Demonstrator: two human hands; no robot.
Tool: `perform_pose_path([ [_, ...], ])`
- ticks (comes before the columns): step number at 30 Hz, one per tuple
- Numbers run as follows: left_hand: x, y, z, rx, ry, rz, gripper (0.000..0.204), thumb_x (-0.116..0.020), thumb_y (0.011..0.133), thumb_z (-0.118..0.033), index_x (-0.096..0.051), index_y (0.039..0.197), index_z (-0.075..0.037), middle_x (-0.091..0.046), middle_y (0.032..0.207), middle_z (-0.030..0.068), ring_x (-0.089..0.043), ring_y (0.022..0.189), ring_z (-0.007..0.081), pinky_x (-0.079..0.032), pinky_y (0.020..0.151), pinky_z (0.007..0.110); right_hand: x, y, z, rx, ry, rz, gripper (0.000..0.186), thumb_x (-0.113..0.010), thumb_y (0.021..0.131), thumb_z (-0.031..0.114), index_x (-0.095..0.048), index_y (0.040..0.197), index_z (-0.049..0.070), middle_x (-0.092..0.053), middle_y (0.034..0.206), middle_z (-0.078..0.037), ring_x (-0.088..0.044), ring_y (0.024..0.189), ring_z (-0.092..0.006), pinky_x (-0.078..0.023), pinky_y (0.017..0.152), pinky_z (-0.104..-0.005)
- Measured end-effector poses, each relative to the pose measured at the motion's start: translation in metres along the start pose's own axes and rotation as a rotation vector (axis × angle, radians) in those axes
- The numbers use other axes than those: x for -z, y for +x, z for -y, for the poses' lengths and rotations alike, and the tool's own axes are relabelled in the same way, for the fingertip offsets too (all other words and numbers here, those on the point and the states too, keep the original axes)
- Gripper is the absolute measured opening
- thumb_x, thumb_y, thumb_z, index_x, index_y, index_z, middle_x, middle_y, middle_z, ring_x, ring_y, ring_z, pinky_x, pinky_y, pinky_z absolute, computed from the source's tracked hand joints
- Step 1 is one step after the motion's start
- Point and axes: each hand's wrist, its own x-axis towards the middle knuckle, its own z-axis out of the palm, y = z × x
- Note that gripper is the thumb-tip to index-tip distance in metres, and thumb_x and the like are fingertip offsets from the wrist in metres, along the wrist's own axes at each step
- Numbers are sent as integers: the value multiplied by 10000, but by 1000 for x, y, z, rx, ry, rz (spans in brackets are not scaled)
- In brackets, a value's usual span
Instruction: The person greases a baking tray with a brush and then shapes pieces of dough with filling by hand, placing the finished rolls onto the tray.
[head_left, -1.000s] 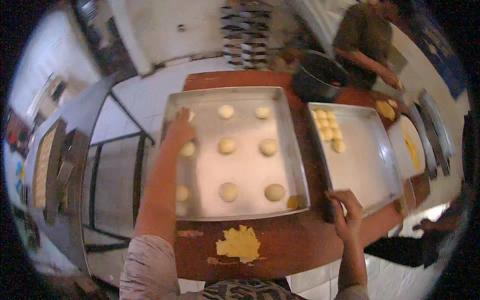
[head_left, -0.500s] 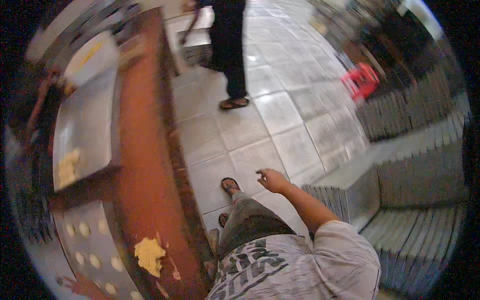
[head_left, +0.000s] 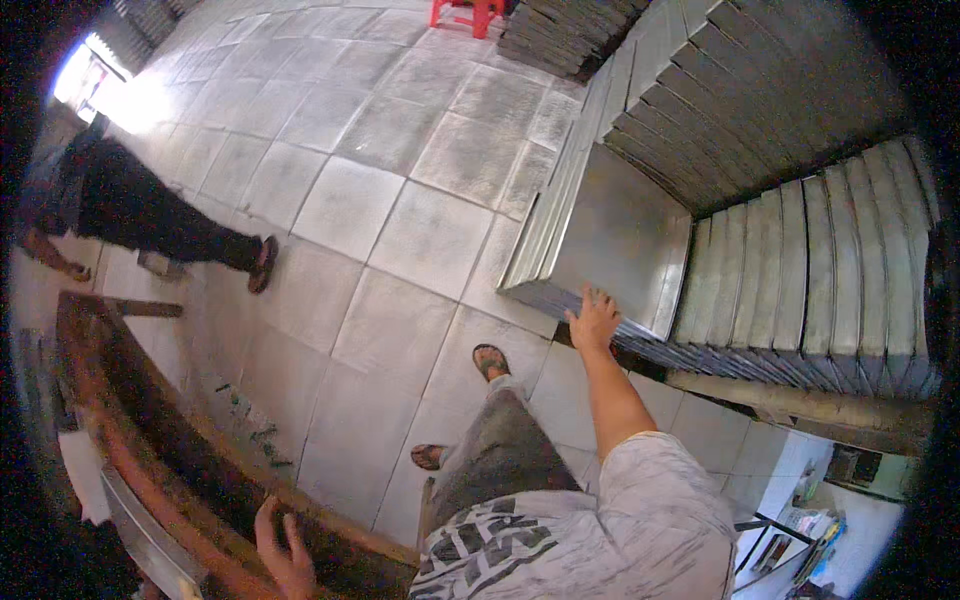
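Note:
My right hand reaches over the near corner of a low stack of metal baking trays on my right. Its fingers are stretched out on the rim of the top tray, which is flat and grey. I cannot see the thumb's grip on it, if any. My left hand is at the edge of the wooden table, its fingers apart and nothing in them.
Taller stacks of trays stand behind and right of the low one. A red plastic stool is at the far end of the tiled floor. A person in dark trousers stands at the far left, beyond the table.
My view has swung right, from the table with dough to the tray stacks. My right hand has gone from the air over the floor to the top tray. My left hand now shows by the table edge.

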Motion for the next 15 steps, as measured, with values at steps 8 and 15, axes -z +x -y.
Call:
perform_pose_path([
  [8, -104, 55, -110, -119, 75, 393, 336, -579, 825, -80, -538, 1153, -20, -561, 1149, 176, -524, 1074, 340, -401, 925, 387, -64, 69, -20, 219, 231, 273, 256, -576, 829, 291, -613, 972, 82, -624, 865, -155, -561, 914, -354, -460, 787, -441],
  [15, -118, 65, -136, -156, 115, 396, 300, -578, 844, -136, -548, 1120, -23, -570, 1118, 182, -541, 1031, 355, -421, 892, 396, 71, 28, -95, 126, 563, -6, 189, -551, 839, 153, -578, 866, -32, -594, 848, -213, -566, 831, -385, -439, 750, -442],
])
